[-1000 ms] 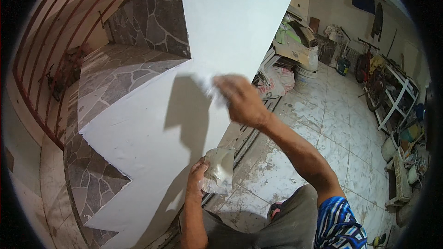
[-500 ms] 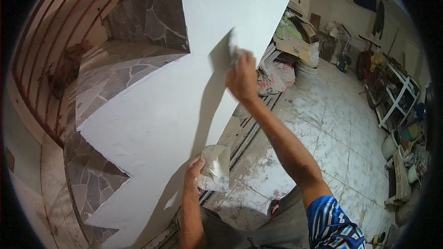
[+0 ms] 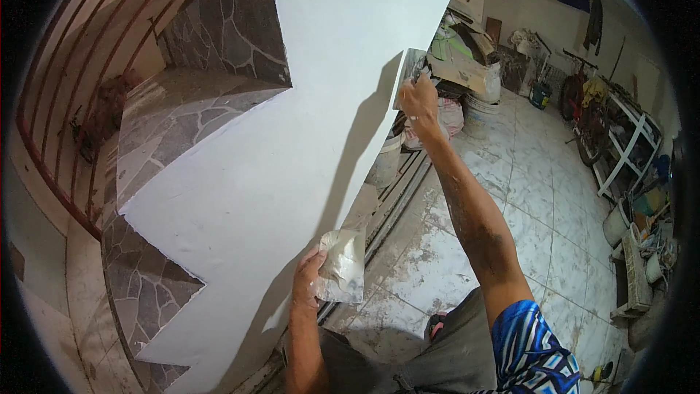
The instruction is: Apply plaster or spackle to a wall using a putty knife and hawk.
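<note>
A white zigzag-edged wall (image 3: 240,197) fills the middle, along the side of a staircase. My right hand (image 3: 420,102) is closed on the handle of a wide-bladed plastering trowel (image 3: 410,66). Its metal blade lies at the right edge of the wall, tilted nearly upright. Low in front of me, my left hand (image 3: 309,270) grips the left side of a flat, roughly square plate (image 3: 354,293). A mound of creamy white putty (image 3: 341,257) sits on this plate. How the left fingers wrap under the plate is hidden.
Stone-patterned steps (image 3: 175,117) and curved red-brown railings (image 3: 58,102) stand on the left. Buckets (image 3: 385,164), sacks and cardboard (image 3: 467,66) crowd behind the wall's right edge. A bicycle (image 3: 580,102) and white rack (image 3: 631,146) line the far right of the smeared tile floor (image 3: 539,197).
My right hand has swept the trowel rightward and slightly down, from the wall's face to its right edge. The blade now shows its flat side. The left hand stays nearly in place.
</note>
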The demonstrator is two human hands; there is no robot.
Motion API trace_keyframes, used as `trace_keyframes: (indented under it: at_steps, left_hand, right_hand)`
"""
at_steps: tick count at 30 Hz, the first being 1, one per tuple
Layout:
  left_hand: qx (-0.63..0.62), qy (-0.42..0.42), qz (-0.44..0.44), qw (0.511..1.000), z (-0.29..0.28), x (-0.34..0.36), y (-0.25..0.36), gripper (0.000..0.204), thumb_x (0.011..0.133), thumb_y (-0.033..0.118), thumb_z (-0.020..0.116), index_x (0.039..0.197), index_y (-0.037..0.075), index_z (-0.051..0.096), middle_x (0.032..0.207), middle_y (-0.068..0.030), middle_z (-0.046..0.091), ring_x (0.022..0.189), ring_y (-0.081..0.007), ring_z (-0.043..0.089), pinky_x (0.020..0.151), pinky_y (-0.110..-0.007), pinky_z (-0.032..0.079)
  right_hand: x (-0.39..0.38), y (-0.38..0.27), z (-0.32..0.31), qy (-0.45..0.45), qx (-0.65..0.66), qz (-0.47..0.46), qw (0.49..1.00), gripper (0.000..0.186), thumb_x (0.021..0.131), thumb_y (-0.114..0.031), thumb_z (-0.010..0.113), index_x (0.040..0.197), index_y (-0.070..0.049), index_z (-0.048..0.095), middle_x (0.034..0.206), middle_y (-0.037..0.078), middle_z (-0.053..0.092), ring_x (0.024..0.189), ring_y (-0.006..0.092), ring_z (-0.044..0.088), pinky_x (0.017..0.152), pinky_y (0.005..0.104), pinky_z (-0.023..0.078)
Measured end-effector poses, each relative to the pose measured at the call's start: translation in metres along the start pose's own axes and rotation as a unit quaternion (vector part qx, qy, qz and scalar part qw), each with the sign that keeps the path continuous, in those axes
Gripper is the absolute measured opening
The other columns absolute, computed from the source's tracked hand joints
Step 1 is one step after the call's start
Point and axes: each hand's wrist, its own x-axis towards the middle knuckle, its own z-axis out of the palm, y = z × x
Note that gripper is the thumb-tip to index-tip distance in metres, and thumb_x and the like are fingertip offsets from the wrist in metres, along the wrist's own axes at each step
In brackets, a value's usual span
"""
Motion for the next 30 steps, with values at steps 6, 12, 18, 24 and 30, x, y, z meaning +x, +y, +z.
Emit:
trace_keyframes:
  at_steps: [6, 12, 18, 24, 30]
  left_hand:
    - [-0.022, -0.115, 0.016, 0.993, 0.006, -0.003, 0.009, 0.041, 0.09, 0.016, 0.056, 0.124, -0.007, 0.054, 0.11, -0.012, 0.065, 0.097, -0.018, 0.063, 0.086, -0.028, 0.049]
    - [-0.023, -0.077, 0.031, 0.996, 0.0, 0.004, 0.003, 0.039, 0.089, 0.012, 0.053, 0.123, -0.006, 0.056, 0.109, -0.0109, 0.065, 0.096, -0.0177, 0.063, 0.085, -0.028, 0.05]
    - [-0.034, -0.106, 0.048, 0.993, -0.014, 0.013, -0.011, 0.04, 0.09, 0.017, 0.054, 0.124, -0.006, 0.055, 0.11, -0.0112, 0.065, 0.097, -0.0183, 0.063, 0.086, -0.029, 0.05]
    - [0.005, -0.124, 0.047, 0.991, 0.016, -0.019, 0.022, 0.039, 0.09, 0.018, 0.055, 0.122, -0.006, 0.056, 0.11, -0.0099, 0.064, 0.097, -0.0172, 0.061, 0.088, -0.029, 0.047]
    - [0.01, -0.102, 0.034, 0.994, 0.011, -0.02, 0.027, 0.042, 0.09, 0.016, 0.055, 0.125, -0.007, 0.053, 0.111, -0.01, 0.063, 0.098, -0.0167, 0.059, 0.091, -0.027, 0.044]
  right_hand:
    - [0.0, -0.017, 0.031, 0.079, -0.019, -0.155, 0.985, 0.014, 0.081, -0.005, 0.055, 0.088, 0.007, 0.057, 0.081, 0.023, 0.062, 0.075, 0.0334, 0.062, 0.066, 0.0441, 0.049]
    - [-0.104, -0.041, 0.051, 0.023, -0.019, -0.479, 0.878, 0.058, 0.077, 0.004, 0.055, 0.133, 0.001, 0.041, 0.12, 0.025, 0.049, 0.105, 0.0419, 0.052, 0.09, 0.0462, 0.049]
    - [-0.045, -0.043, 0.011, 0.141, 0.001, -0.424, 0.895, 0.021, 0.084, 0.002, 0.052, 0.105, 0.005, 0.054, 0.104, 0.026, 0.058, 0.093, 0.0429, 0.056, 0.074, 0.042, 0.049]
    - [0.059, -0.058, -0.018, 0.069, -0.02, -0.075, 0.995, 0.023, 0.083, -0.014, 0.052, 0.091, 0.006, 0.061, 0.074, 0.024, 0.065, 0.071, 0.0346, 0.065, 0.065, 0.0418, 0.05]
    - [0.006, -0.091, 0.03, 0.133, -0.06, -0.288, 0.947, 0.037, 0.078, -0.003, 0.059, 0.114, 0.002, 0.056, 0.109, 0.024, 0.053, 0.098, 0.0396, 0.054, 0.079, 0.0475, 0.053]
